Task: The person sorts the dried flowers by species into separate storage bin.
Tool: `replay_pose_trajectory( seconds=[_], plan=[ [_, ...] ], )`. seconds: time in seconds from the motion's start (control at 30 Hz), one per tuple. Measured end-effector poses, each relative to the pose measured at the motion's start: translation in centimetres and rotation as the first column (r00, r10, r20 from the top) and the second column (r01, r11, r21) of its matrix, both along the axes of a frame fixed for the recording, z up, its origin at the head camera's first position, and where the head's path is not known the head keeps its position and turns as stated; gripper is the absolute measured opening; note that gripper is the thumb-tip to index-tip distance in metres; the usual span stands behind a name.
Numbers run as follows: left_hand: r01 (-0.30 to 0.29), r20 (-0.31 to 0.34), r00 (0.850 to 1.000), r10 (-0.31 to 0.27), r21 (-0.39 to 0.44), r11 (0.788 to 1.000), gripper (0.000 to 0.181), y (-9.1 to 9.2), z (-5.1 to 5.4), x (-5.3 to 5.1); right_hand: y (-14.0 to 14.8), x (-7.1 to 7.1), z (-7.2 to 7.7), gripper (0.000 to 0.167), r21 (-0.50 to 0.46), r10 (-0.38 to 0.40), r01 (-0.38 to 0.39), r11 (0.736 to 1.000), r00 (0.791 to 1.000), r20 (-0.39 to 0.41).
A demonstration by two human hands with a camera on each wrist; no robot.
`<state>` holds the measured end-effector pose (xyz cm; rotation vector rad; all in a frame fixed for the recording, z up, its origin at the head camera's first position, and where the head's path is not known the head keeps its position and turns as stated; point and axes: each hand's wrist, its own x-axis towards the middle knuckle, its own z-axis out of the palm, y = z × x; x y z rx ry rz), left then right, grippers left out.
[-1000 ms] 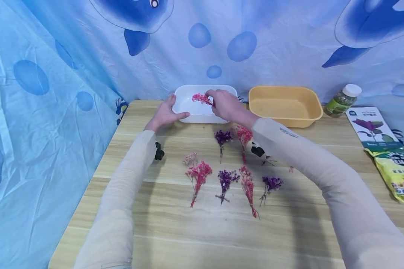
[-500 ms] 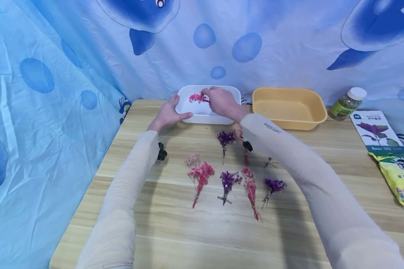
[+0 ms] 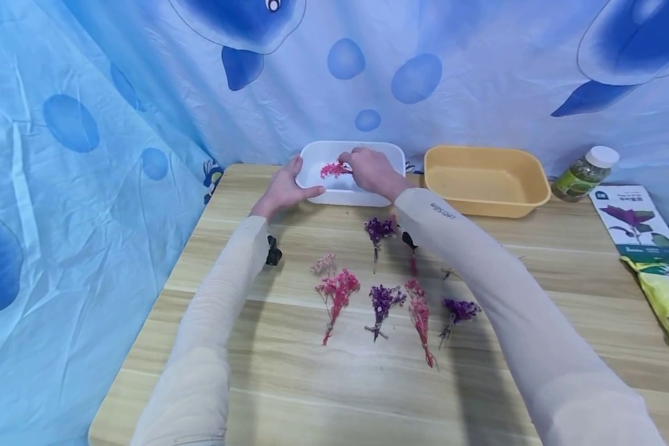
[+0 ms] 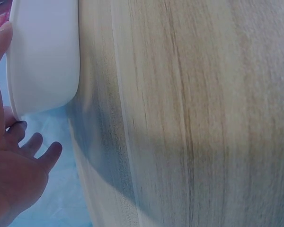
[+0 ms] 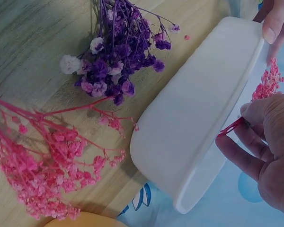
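In the head view my right hand [image 3: 372, 170] is over the white plastic basin [image 3: 352, 197] and pinches a bunch of pink dried flowers [image 3: 334, 170] by its stems. Up close in the right wrist view, thumb and fingertips hold the red stems [image 5: 233, 126], and the blossoms lie inside the rim. My left hand [image 3: 285, 188] holds the basin's left end, its thumb on the front rim. The left wrist view shows its other fingers [image 4: 35, 144] loosely bent outside the basin wall.
Purple flower bunches [image 3: 379, 230] and pink flower bunches [image 3: 339, 291] lie on the wooden table [image 3: 312, 384]. A yellow basin [image 3: 487, 207] stands right of the white one. Farther right are a lidded jar [image 3: 582, 176], a plant-picture packet [image 3: 635, 220] and a yellow bag [image 3: 666, 297].
The head view has shifted, so everything sits farther right in it. My right hand has moved slightly left within the white basin with the pink flowers. The left hand keeps its place on the rim.
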<state>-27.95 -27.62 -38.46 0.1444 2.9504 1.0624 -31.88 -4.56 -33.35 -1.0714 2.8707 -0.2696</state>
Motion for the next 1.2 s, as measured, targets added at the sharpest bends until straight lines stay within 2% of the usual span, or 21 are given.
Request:
replay_pose_trajectory(
  seconds=[0.3, 0.53, 0.7, 0.8, 0.9, 0.97, 1.03, 1.13, 1.2],
  plan=[
    [0.0, 0.031, 1.0, 0.001, -0.032, 0.999, 0.114, 0.0, 0.0, 0.0, -0.4, 0.0, -0.5, 0.046, -0.005, 0.024, -0.024, 1.0, 0.999, 0.023],
    [-0.004, 0.027, 1.0, 0.005, -0.026, 1.0, 0.114, 0.2, 0.1, 0.0, 0.1, 0.1, -0.7, 0.045, -0.033, 0.015, -0.013, 0.999, 0.999, 0.041],
    [-0.01, 0.027, 1.0, 0.011, -0.011, 1.0, 0.114, 0.0, 0.1, 0.1, 1.7, 0.6, 0.2, 0.038, -0.151, -0.02, 0.018, 0.988, 1.0, -0.011],
    [-0.005, 0.025, 1.0, 0.005, -0.006, 1.0, 0.115, -0.1, 0.1, 0.0, 3.8, 1.3, 0.6, 0.037, -0.289, -0.078, 0.078, 0.954, 0.997, 0.01],
    [0.003, 0.023, 1.0, -0.003, -0.006, 1.0, 0.116, -0.3, 0.1, -0.1, 6.2, 2.8, 0.9, 0.039, -0.417, -0.128, 0.157, 0.895, 0.987, 0.096],
    [0.007, 0.021, 1.0, -0.007, -0.005, 1.0, 0.116, -0.3, 0.1, -0.2, 7.8, 4.2, 1.0, 0.042, -0.469, -0.148, 0.213, 0.857, 0.974, 0.172],
    [0.011, 0.021, 1.0, -0.011, -0.006, 1.0, 0.116, -0.3, 0.0, -0.2, 9.3, 5.6, 0.9, 0.045, -0.491, -0.161, 0.258, 0.833, 0.96, 0.231],
    [0.013, 0.025, 1.0, -0.013, -0.01, 1.0, 0.115, -0.3, -0.1, -0.2, 11.3, 7.6, 0.5, 0.052, -0.485, -0.178, 0.319, 0.814, 0.932, 0.315],
    [0.019, 0.027, 0.999, -0.018, -0.011, 1.0, 0.115, -0.1, -0.1, -0.2, 12.5, 8.8, 0.0, 0.056, -0.465, -0.188, 0.34, 0.818, 0.92, 0.343]
  ],
)
